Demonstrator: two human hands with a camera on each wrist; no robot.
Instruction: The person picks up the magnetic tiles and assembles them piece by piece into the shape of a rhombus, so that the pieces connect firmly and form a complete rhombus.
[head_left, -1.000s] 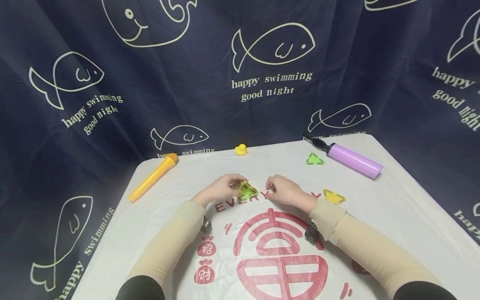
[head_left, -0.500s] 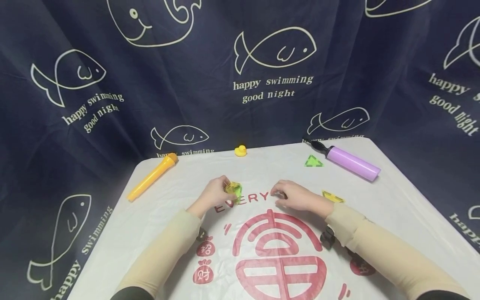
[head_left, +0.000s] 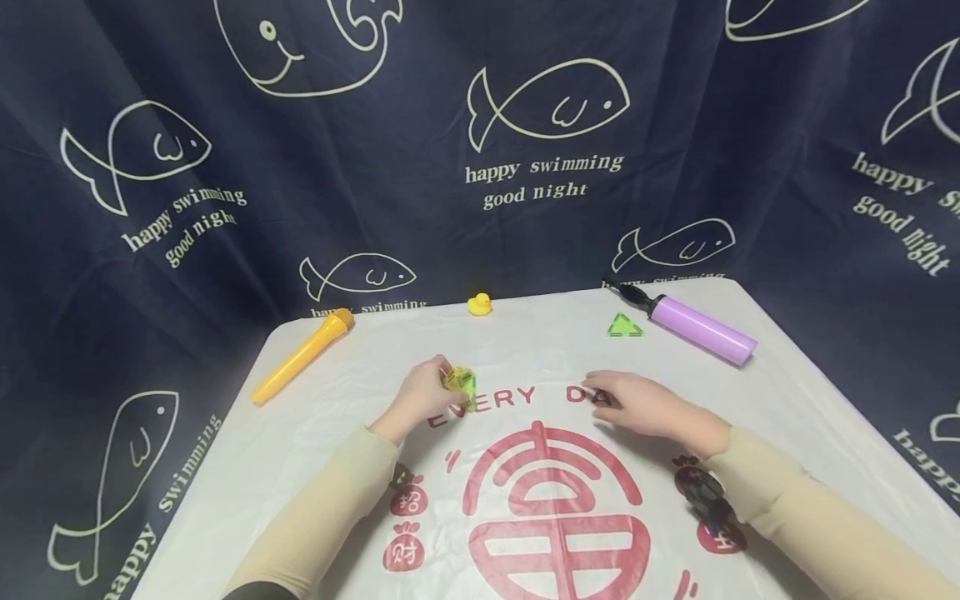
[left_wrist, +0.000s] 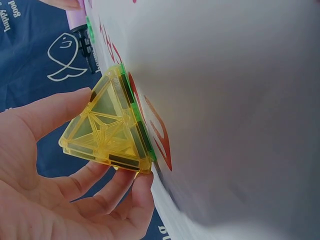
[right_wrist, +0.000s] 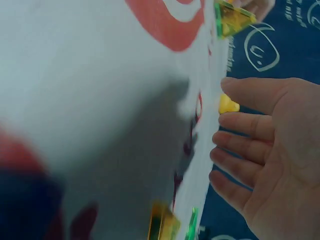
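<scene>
My left hand [head_left: 423, 392] holds a small pyramid [left_wrist: 107, 122] of see-through magnetic tiles between thumb and fingers. In the left wrist view its sides are yellow and a green tile forms the side against the white tabletop. Over the printed word at the right, my right hand [head_left: 637, 402] hovers with relaxed fingers and nothing in its grasp. Beyond that hand, the right wrist view shows a yellow tile [right_wrist: 162, 225] on the table; the hand and forearm hide it in the head view. A flat green triangular tile [head_left: 625, 326] lies farther back.
A purple hand pump [head_left: 701, 327] with a black nozzle lies at the back right. Near the back edge stands a yellow rubber duck [head_left: 480, 305]. An orange toy microphone [head_left: 303, 357] is at the left. Behind the table [head_left: 360, 358] hangs a dark blue fish-print curtain [head_left: 420, 200].
My left hand has moved left with the pyramid and turned it. The right hand has drawn away to the right, and its arm now covers the yellow tile in the head view.
</scene>
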